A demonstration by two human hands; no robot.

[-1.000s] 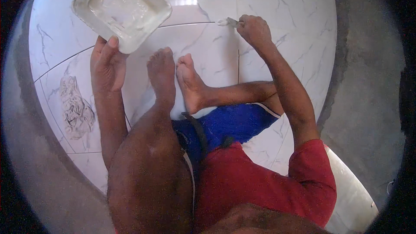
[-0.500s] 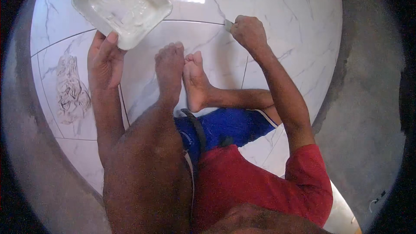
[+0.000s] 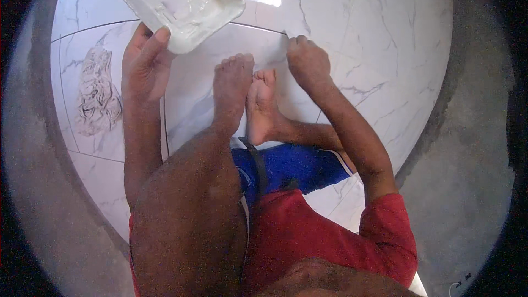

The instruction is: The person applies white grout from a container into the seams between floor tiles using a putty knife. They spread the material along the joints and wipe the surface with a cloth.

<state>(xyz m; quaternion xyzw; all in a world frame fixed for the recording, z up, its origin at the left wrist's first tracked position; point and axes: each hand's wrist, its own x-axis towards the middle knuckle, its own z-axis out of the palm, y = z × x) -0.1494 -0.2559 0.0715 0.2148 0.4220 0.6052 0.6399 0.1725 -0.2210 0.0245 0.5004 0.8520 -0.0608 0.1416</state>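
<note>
My left hand grips a corner of a squarish off-white plastic tray, held at the top left, with white paste smeared inside. My right hand is closed on a small putty knife, now almost wholly hidden by the fingers, at a dark joint line between white marble-look tiles. It is just right of my bare feet, one resting beside the other. Left of my left forearm lies a crumpled pale cloth on the tiles.
My bent legs, in blue shorts, fill the lower middle. A bare grey concrete surface surrounds the tiled area at left and right. A small cable-like item lies at the lower right.
My right hand has moved down and slightly left along the joint, turning so the knife is hidden. The tray has shifted right and up in the picture, as has the cloth.
</note>
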